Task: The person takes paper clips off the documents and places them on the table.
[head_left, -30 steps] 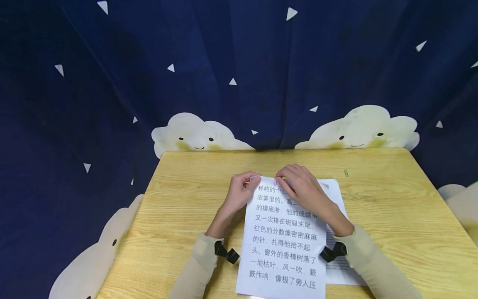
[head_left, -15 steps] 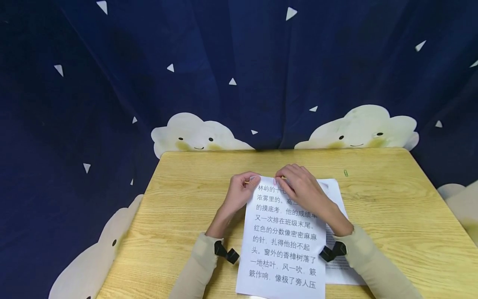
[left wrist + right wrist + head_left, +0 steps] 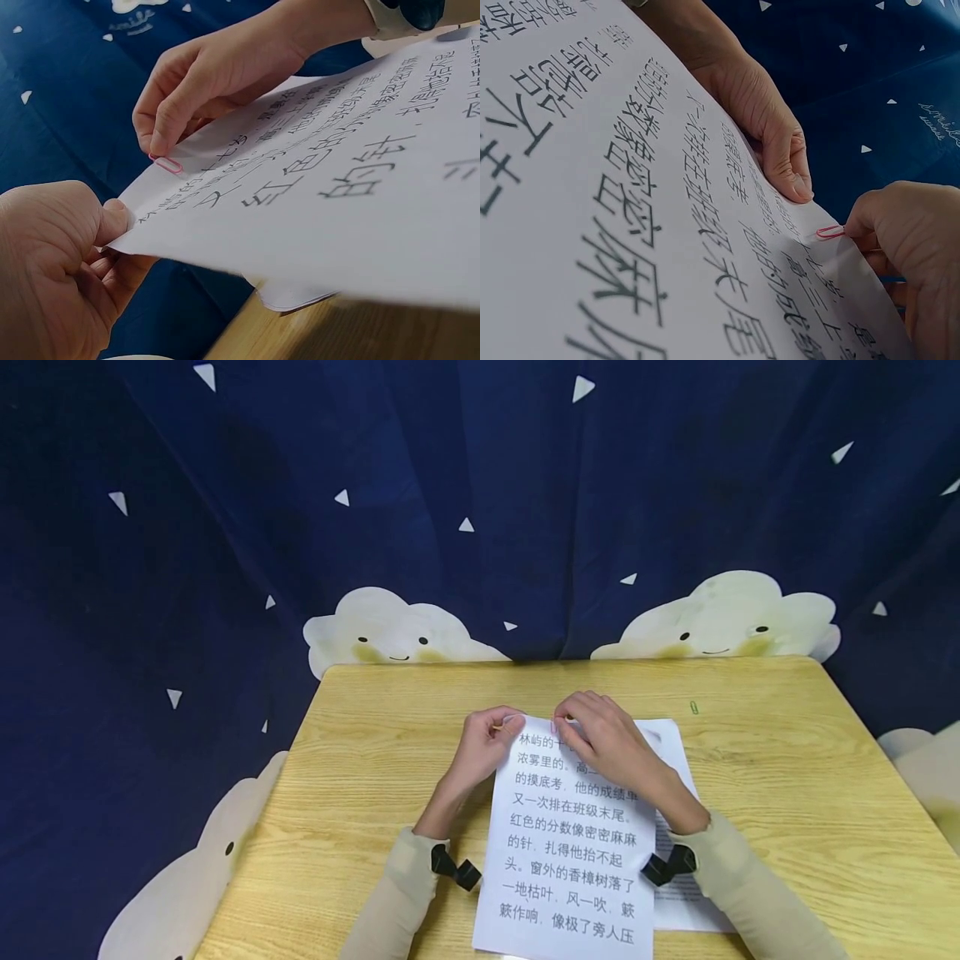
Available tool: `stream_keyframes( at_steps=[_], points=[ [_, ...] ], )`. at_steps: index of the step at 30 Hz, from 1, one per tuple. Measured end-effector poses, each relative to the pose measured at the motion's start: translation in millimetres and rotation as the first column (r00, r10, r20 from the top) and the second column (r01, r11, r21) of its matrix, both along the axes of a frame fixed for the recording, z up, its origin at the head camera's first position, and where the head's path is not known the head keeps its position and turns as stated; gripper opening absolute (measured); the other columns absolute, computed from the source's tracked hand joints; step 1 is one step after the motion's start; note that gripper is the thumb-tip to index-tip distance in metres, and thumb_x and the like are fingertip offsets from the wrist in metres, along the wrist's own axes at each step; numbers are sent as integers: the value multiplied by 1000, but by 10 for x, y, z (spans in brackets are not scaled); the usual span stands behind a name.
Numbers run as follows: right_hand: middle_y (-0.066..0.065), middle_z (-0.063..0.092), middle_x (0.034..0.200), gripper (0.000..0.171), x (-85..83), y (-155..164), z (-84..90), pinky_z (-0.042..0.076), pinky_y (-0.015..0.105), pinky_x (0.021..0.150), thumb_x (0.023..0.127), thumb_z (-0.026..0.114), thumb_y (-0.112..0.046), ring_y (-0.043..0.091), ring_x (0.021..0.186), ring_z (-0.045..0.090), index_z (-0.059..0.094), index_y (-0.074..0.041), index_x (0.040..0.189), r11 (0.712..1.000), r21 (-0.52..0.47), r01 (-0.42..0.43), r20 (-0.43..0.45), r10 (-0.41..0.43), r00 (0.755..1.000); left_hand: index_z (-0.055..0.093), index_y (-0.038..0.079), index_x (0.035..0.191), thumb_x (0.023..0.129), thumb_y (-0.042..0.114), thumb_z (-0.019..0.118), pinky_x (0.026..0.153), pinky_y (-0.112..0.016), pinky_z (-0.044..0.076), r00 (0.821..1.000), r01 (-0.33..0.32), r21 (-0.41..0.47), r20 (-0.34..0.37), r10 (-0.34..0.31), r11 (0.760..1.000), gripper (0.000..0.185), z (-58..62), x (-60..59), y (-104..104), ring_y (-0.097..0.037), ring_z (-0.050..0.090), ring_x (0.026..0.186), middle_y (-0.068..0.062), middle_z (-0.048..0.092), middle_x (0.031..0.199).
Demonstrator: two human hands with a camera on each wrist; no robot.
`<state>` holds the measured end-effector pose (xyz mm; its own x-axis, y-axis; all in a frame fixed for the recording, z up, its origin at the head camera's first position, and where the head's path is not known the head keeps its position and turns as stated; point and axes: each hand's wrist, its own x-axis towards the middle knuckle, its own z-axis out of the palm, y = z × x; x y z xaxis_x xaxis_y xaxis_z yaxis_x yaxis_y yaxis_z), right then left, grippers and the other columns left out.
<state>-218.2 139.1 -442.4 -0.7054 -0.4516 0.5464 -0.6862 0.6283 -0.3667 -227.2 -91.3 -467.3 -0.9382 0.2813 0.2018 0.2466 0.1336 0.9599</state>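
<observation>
A white sheet of paper (image 3: pixel 566 852) with large printed Chinese characters is held tilted up in front of the person. The left hand (image 3: pixel 482 745) pinches its top left corner, thumb on the printed face and fingers behind. On the top edge, a pink paper clip (image 3: pixel 166 163) lies partly over the front of the sheet. Its outer end is between the thumb and fingers of the right hand (image 3: pixel 611 742). Seen from the right wrist, the clip's loop (image 3: pixel 829 232) shows on the printed side, and the right fingers reach behind the edge.
Another printed sheet (image 3: pixel 686 910) lies on the wooden table (image 3: pixel 375 777), partly under the held paper and the right forearm. A green paper clip (image 3: pixel 693 707) rests farther back on the right. Behind the table hangs a dark blue curtain (image 3: pixel 420 460) with clouds and white triangles.
</observation>
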Motion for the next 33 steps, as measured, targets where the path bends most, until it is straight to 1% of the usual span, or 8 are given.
stream_keyframes(
  at_steps=[8, 14, 21, 25, 27, 28, 29, 33],
  points=[
    [-4, 69, 102, 8, 5, 5, -3, 50, 39, 90, 104, 62, -20, 16, 99, 63, 68, -17, 100, 1000, -2, 6, 18, -6, 1000, 76, -4, 105, 106, 10, 61, 51, -27, 56, 1000, 1, -4, -16, -1, 1000, 21, -14, -1, 8, -13, 68, 58, -19, 75, 89],
    [-4, 69, 101, 8, 33, 25, 9, 50, 40, 92, 104, 63, -20, 16, 98, 62, 68, -16, 100, 1000, -8, 7, 32, -7, 999, 76, -4, 105, 105, 9, 62, 52, -29, 57, 1000, 11, 3, -7, -11, 1000, 19, -21, -1, 30, -13, 69, 58, -20, 74, 91],
    [-3, 69, 101, 8, 26, 5, 4, 51, 41, 90, 104, 63, -20, 17, 98, 63, 69, -16, 100, 1000, -10, -10, 12, 10, 1000, 76, -4, 105, 105, 9, 63, 52, -28, 57, 1000, -5, -8, -24, 4, 1000, 18, -21, 3, 14, -12, 68, 58, -18, 75, 91],
    [-3, 69, 101, 6, 21, -2, 3, 51, 41, 91, 103, 63, -19, 17, 99, 64, 68, -17, 100, 1000, -8, -9, 16, 9, 1000, 76, -5, 105, 105, 8, 63, 52, -28, 57, 1000, -3, -6, -20, 3, 1000, 18, -26, 3, 2, -13, 68, 58, -19, 74, 90],
    [-4, 69, 102, 6, 19, 0, 5, 51, 40, 91, 103, 63, -19, 16, 99, 63, 68, -17, 100, 1000, -4, -5, 24, 5, 1000, 76, -5, 105, 105, 8, 63, 52, -28, 57, 1000, -1, -1, -15, 1, 1000, 19, -26, 2, 1, -14, 68, 58, -19, 74, 89],
    [-4, 68, 102, 6, 18, 1, 6, 51, 40, 92, 103, 63, -19, 16, 99, 63, 68, -17, 100, 1000, -3, -4, 28, 4, 1000, 76, -6, 105, 105, 7, 62, 52, -28, 57, 1000, 0, 4, -7, 1, 1000, 18, 13, 20, 6, -18, 69, 58, -21, 74, 89],
    [-4, 68, 102, 6, 16, 2, 7, 50, 40, 92, 104, 63, -19, 16, 100, 63, 68, -18, 100, 1000, -1, -4, 30, 4, 1000, 75, -7, 105, 104, 5, 62, 52, -27, 56, 1000, 0, 6, 2, 0, 1000, 18, 27, 21, 10, -20, 69, 59, -22, 74, 89],
    [-4, 68, 102, 7, 13, 8, 15, 50, 39, 92, 104, 63, -20, 16, 100, 62, 68, -17, 100, 1000, 0, -4, 34, 4, 999, 74, -11, 106, 104, 2, 61, 51, -25, 55, 1000, -3, 14, 29, 3, 1000, 18, 24, 8, 23, -28, 69, 60, -27, 73, 90]
  ],
)
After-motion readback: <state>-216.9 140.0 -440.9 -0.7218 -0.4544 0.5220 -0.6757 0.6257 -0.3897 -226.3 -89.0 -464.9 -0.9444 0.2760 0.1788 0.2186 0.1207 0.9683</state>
